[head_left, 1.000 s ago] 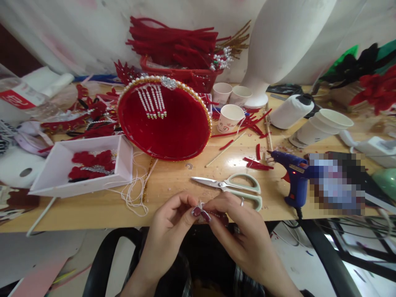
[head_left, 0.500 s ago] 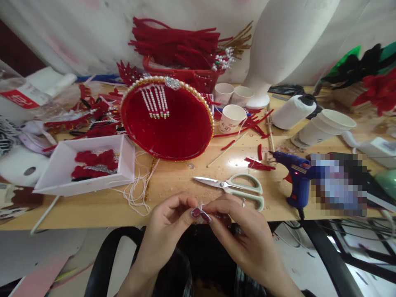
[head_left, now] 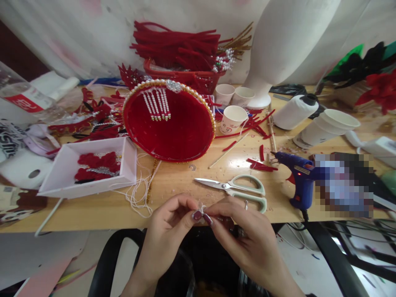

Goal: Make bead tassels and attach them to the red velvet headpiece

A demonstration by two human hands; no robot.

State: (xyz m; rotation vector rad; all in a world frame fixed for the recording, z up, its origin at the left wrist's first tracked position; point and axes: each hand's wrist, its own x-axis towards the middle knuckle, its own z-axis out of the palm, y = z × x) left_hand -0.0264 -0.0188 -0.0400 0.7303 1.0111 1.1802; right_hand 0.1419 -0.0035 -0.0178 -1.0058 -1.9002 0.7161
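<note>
My left hand [head_left: 172, 226] and my right hand [head_left: 243, 231] meet just in front of the table edge, fingertips nearly touching. Between the thumbs and fingers of both is a small loop of thin white string [head_left: 202, 207], mostly covered by the fingers. Just beyond my right hand lie scissors [head_left: 230, 185] with pale green handles, partly under its fingers. A tangle of white string [head_left: 136, 192] rests on the table to the left. Behind stands a round red velvet headpiece [head_left: 173, 132], edged with pearls and gold trim, with short bead strands hanging at its top.
A white box [head_left: 89, 185] with red pieces stands left. On the right are a blue glue gun [head_left: 298, 175], paper cups [head_left: 233, 119] and a white thread spool [head_left: 295, 111]. A red basket [head_left: 185, 78] of red stems and a white mannequin stand [head_left: 272, 53] are at the back.
Both hands stay together with a slight shift of the fingertips, and a little more of the white string loop shows above them. The whole view has shifted slightly.
</note>
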